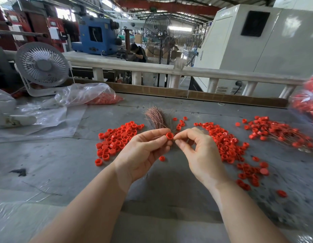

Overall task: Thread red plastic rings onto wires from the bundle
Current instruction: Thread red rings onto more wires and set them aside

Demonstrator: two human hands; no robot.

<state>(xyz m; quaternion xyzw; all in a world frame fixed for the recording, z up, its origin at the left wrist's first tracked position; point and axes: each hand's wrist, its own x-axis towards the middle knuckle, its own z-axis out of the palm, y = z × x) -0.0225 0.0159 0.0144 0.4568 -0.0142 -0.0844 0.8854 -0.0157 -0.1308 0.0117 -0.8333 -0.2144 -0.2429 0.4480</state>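
At frame centre the left hand pinches one red ring while right fingers close on a wire too thin to see, threaded rings heaped right, a loose pile left awaiting.

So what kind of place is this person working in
Most likely a factory floor, at a hand-assembly bench. Large blue industrial machinery stands under a steel-beamed roof, a tall black pedestal fan stands behind the bench, and heaps of small red plastic rings cover the grey worktable.
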